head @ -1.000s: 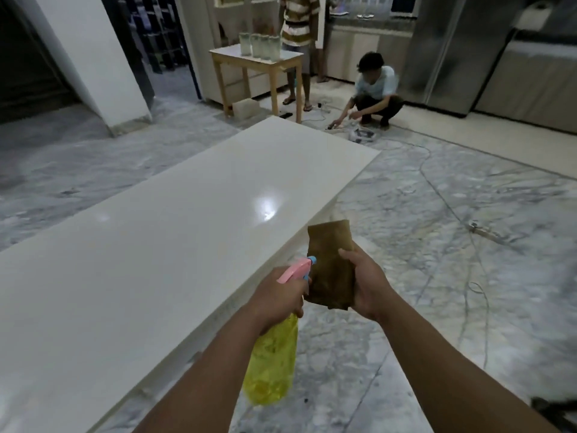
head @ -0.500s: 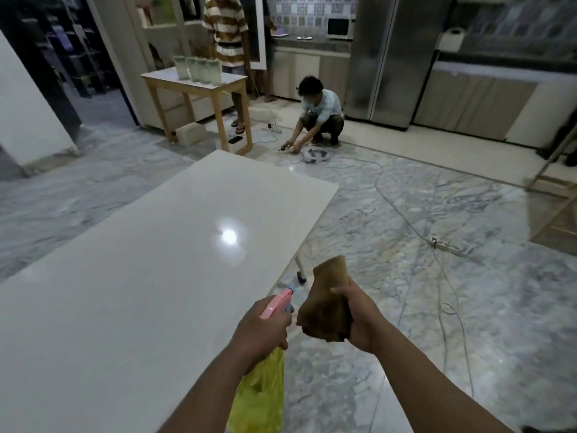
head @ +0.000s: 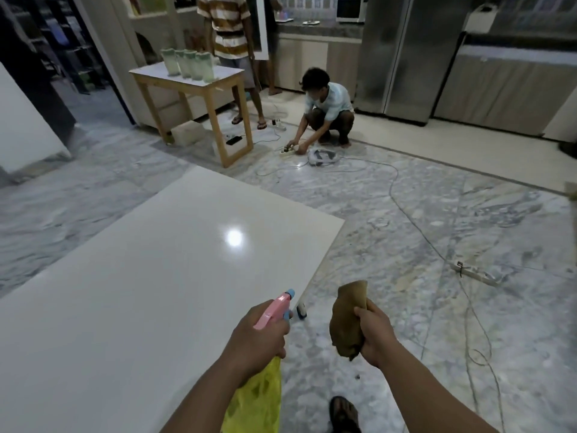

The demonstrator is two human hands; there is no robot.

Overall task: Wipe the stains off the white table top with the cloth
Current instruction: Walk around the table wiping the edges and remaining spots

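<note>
Head view looks down on both arms reaching forward at the near right edge of the white table top (head: 150, 276), whose glossy surface throws back a bright spot of ceiling light; no stain is plain to see on it from this angle. The right hand (head: 376, 334) is clamped round a brown cloth (head: 348, 320), bunched in the fist with a folded end standing up above the thumb and a ragged corner hanging below; the cloth is off the table, held over the marble floor (head: 437, 339) just beside the edge. The left hand (head: 259, 337) is wrapped round the neck of a spray bottle (head: 265, 364), pink trigger head with a blue nozzle pointing toward the table, yellow body hanging down below the wrist. The cloth looks soft, limp and light, so it should fold to any shape and will probably drag rather than slide once damp. Gripped as a wad it offers only a small face; a flatter hold, palm spread over a folded pad, would likely press more of it onto the smooth top. The bottle seems a light, rigid plastic, best kept by its neck with a finger on the trigger.
</note>
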